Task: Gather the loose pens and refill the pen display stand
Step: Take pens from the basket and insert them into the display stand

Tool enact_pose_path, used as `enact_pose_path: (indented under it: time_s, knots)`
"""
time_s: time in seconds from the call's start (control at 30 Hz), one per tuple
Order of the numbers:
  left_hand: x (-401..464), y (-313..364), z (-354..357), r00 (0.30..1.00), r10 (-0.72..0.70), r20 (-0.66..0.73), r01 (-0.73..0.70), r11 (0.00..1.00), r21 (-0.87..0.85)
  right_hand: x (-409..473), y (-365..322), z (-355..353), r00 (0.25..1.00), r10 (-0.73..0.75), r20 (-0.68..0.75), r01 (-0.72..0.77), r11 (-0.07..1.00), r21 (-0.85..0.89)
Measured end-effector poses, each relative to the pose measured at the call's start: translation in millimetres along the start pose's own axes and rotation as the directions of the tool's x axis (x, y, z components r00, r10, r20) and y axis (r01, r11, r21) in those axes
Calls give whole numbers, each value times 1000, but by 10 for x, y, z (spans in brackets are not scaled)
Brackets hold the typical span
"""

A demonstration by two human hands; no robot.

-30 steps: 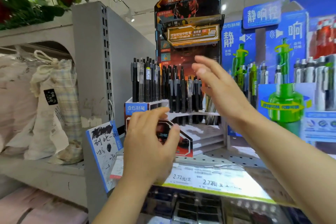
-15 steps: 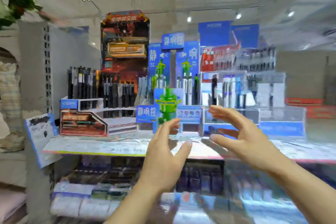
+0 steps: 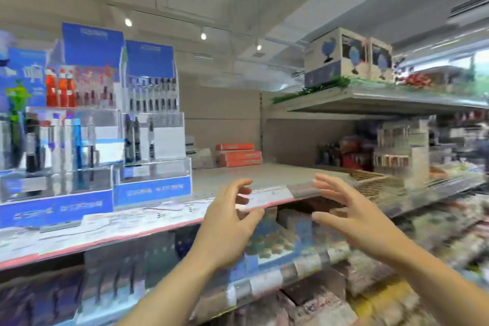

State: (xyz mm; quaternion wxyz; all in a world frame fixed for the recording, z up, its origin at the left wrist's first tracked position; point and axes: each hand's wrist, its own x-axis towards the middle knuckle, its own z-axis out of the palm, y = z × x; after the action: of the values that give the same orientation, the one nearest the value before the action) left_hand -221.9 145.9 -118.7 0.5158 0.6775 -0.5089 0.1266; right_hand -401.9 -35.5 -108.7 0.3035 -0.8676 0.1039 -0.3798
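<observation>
Your left hand and right hand hung loose-fingered and empty at lower centre, the pen stands sat far left, so, blur permitting, you needed to find loose pens before reaching.

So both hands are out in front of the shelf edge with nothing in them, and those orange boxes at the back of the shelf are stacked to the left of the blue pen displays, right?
Not quite. The head view shows the orange boxes to the right of the blue pen displays, not the left. The rest holds: the left hand and right hand are out before the shelf edge, holding nothing.
</observation>
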Motion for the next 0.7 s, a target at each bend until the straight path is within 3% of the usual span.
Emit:
enact_pose_path:
  time_s: [0.2,0.43,0.6,0.7]
  knots:
    - [886,208,754,930,131,344,-214,953,217,112,816,-455,991,130,-27,-132,985,-114]
    - [2152,-71,1492,845,90,526,-359,826,434,904,1689,-982,989,138,-55,-147,959,-243]
    - [2953,-397,2176,813,-72,577,-195,901,387,1558,2311,-1309,987,159,-25,-160,949,-271]
    - [3337,-518,2599,811,-82,580,-161,921,356,1838,2700,-1403,993,111,-39,-118,946,-302]
